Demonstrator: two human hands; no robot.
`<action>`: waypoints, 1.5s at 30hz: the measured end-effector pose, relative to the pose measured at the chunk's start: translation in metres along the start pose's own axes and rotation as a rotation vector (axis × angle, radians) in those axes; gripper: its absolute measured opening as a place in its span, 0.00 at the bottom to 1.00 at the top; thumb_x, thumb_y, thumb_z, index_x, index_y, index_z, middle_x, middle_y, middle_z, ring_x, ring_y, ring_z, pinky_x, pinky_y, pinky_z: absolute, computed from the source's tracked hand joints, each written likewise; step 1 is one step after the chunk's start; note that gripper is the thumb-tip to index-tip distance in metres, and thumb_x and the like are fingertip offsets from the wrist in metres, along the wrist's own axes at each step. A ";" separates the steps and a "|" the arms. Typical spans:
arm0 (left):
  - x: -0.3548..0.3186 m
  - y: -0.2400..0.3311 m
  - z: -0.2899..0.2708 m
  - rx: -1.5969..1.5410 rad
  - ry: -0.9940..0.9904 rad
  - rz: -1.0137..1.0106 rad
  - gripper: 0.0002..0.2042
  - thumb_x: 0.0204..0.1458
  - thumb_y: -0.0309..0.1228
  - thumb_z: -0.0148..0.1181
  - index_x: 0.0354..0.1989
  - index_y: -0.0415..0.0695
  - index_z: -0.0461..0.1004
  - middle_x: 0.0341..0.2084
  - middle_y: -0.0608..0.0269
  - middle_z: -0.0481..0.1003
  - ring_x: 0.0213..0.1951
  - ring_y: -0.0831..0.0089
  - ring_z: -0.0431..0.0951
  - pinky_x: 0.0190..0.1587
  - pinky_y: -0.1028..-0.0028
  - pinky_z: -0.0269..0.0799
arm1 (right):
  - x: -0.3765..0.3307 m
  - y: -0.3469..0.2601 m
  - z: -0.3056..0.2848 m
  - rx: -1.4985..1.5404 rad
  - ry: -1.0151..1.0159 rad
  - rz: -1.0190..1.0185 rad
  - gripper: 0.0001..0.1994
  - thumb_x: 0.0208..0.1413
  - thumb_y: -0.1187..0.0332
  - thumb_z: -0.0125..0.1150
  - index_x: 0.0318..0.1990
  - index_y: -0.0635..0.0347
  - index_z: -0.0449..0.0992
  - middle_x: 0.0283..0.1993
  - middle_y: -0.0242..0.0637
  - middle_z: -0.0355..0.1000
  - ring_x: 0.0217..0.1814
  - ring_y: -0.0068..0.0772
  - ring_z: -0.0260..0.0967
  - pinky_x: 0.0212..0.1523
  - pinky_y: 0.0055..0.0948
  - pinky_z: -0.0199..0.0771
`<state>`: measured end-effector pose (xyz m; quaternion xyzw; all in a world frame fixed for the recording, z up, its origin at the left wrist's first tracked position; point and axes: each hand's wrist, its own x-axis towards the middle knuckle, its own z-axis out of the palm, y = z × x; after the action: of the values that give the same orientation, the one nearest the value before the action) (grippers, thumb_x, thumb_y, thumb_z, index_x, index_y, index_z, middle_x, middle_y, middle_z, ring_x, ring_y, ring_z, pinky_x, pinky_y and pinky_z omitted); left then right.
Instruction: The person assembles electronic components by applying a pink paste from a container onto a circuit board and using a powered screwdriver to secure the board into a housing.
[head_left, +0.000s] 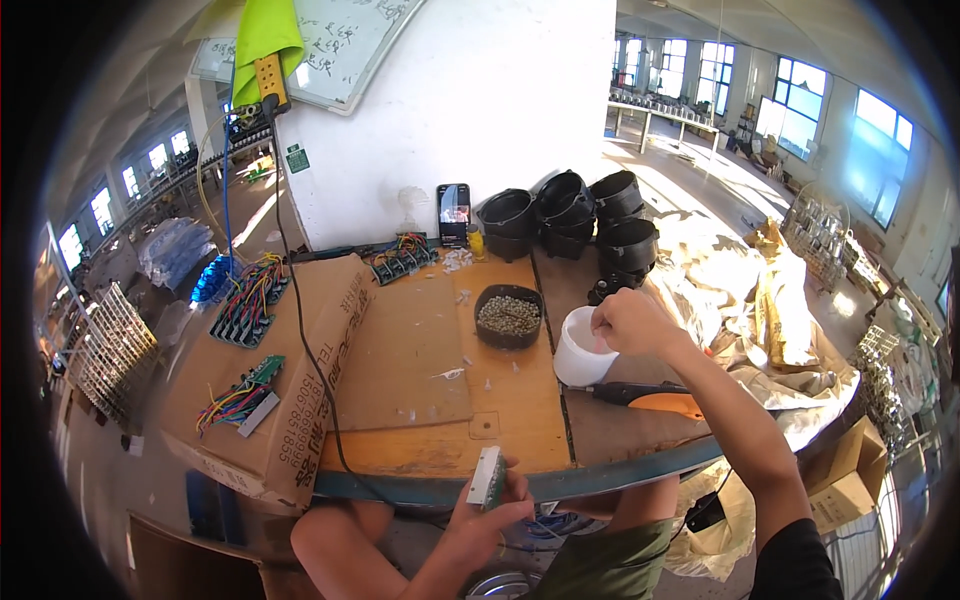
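Low in front of the table edge, my left hand [478,525] grips a small circuit board [487,478] with a white block on it, tilted upright between thumb and fingers. My right hand [638,322] reaches over the rim of a white plastic tub [577,362], fingers curled downward and drawn together. The tips dip inside, so what they pinch, if anything, is hidden. Just below the tub lies a black and orange electric screwdriver [650,397]. A dark bowl [510,338] full of small metal screws stands left of the tub.
A cardboard box [275,400] at left bears boards with coloured wires [245,318]. Black round housings [565,205] are stacked at the back beside a phone [453,215]. A black cable [305,330] runs down across the box. Crumpled sacking [740,300] covers the right side.
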<state>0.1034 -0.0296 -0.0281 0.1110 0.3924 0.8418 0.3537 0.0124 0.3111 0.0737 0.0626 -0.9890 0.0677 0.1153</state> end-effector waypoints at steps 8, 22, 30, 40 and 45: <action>-0.002 0.002 -0.002 -0.062 -0.002 0.000 0.30 0.49 0.15 0.61 0.61 0.37 0.58 0.37 0.59 0.69 0.39 0.68 0.74 0.43 0.67 0.72 | -0.006 0.025 -0.014 0.750 -0.021 0.371 0.09 0.48 0.70 0.62 0.30 0.68 0.83 0.23 0.34 0.75 0.24 0.20 0.67 0.27 0.21 0.65; 0.005 0.023 0.011 0.389 0.121 0.187 0.25 0.46 0.20 0.69 0.47 0.44 0.59 0.32 0.66 0.68 0.34 0.78 0.70 0.37 0.75 0.70 | -0.083 -0.025 -0.006 1.410 0.359 0.500 0.10 0.62 0.65 0.61 0.44 0.63 0.80 0.32 0.29 0.75 0.28 0.14 0.67 0.26 0.14 0.63; 0.005 0.026 0.011 0.612 0.129 0.351 0.29 0.46 0.20 0.70 0.49 0.42 0.55 0.30 0.67 0.67 0.33 0.80 0.69 0.36 0.76 0.69 | -0.124 -0.128 0.041 1.920 0.257 0.485 0.07 0.61 0.71 0.62 0.42 0.65 0.79 0.36 0.34 0.77 0.32 0.18 0.72 0.32 0.15 0.72; -0.005 0.024 0.003 0.551 0.148 0.368 0.38 0.43 0.18 0.72 0.60 0.42 0.53 0.38 0.67 0.62 0.39 0.79 0.67 0.44 0.77 0.68 | -0.133 -0.176 0.073 2.027 0.048 0.502 0.10 0.58 0.76 0.63 0.47 0.70 0.79 0.35 0.37 0.78 0.33 0.21 0.75 0.30 0.19 0.76; -0.009 0.029 0.000 0.579 0.147 0.405 0.38 0.42 0.18 0.70 0.60 0.42 0.53 0.39 0.66 0.61 0.40 0.78 0.65 0.44 0.76 0.67 | -0.134 -0.177 0.062 1.832 0.007 0.554 0.09 0.58 0.75 0.64 0.44 0.68 0.81 0.31 0.35 0.78 0.27 0.16 0.70 0.26 0.16 0.70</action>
<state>0.0950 -0.0488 -0.0055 0.2211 0.6090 0.7545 0.1045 0.1525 0.1425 0.0039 -0.1078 -0.5310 0.8405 0.0043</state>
